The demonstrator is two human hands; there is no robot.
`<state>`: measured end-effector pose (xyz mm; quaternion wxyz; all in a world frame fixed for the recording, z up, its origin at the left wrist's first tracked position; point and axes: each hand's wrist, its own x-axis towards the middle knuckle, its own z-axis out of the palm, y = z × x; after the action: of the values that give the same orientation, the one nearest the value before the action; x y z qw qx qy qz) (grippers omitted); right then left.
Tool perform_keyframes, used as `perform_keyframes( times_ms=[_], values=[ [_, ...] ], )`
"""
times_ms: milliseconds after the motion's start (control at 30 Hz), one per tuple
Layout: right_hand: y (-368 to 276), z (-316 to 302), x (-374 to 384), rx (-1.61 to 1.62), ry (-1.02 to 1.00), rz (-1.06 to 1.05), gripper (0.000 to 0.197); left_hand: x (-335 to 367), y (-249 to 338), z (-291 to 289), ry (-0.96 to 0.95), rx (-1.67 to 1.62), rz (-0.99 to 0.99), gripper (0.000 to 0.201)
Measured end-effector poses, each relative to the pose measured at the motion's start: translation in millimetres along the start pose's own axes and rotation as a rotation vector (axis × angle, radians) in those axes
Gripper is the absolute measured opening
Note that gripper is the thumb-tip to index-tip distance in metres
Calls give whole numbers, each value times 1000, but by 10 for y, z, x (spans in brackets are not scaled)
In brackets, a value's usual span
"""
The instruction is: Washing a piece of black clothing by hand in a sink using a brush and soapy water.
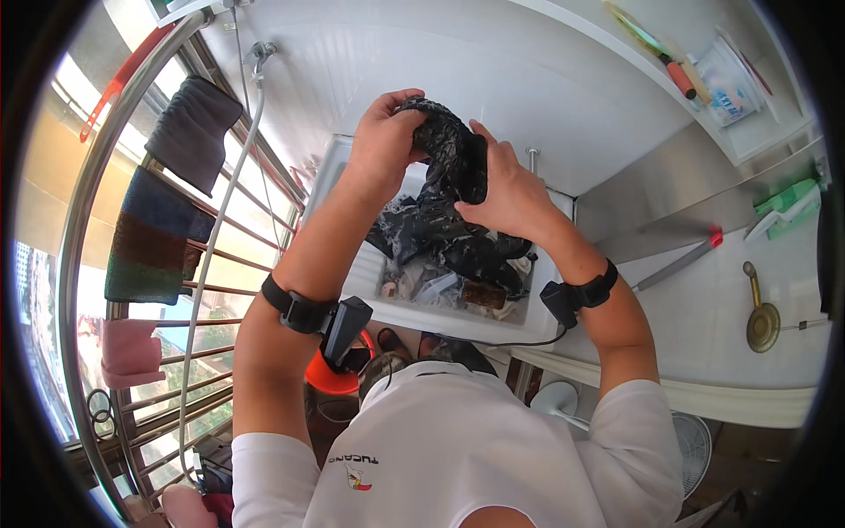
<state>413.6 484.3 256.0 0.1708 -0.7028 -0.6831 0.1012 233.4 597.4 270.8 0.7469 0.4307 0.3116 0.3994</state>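
A wet black garment (pixel 440 189) with soapy suds hangs bunched between my two hands above the white laundry sink. My left hand (pixel 385 145) is closed on its upper left end. On the other side, my right hand (pixel 510 189) grips the cloth between thumb and fingers. The garment's lower part spreads down into the sink (pixel 422 319), over other wet cloth. Near the sink's front wall lies a brown rectangular block (pixel 483 296), partly among pale cloth. What kind of garment it is cannot be made out.
Metal window bars on the left carry a dark grey towel (pixel 195 132), a striped cloth (pixel 150 238) and a pink cloth (pixel 132 354). A shower hose (pixel 216 229) hangs there. Below stands a red bucket (pixel 330 378). The right counter holds a brass-coloured ladle (pixel 762 326) and a grey-handled tool (pixel 678 264).
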Motion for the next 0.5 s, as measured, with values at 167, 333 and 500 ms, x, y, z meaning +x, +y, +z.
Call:
perform_keyframes(
  times_ms=[167,333,500],
  values=[
    [322,-46,-49,-52,112,-15,69,-106,30,-12,88,-52,164,34],
    [275,-26,-56,-144,88,14,52,-192,5,27,113,-1,192,36],
    [293,496,73,293,164,-110,45,-66,-441,41,-54,282,70,49]
  ],
)
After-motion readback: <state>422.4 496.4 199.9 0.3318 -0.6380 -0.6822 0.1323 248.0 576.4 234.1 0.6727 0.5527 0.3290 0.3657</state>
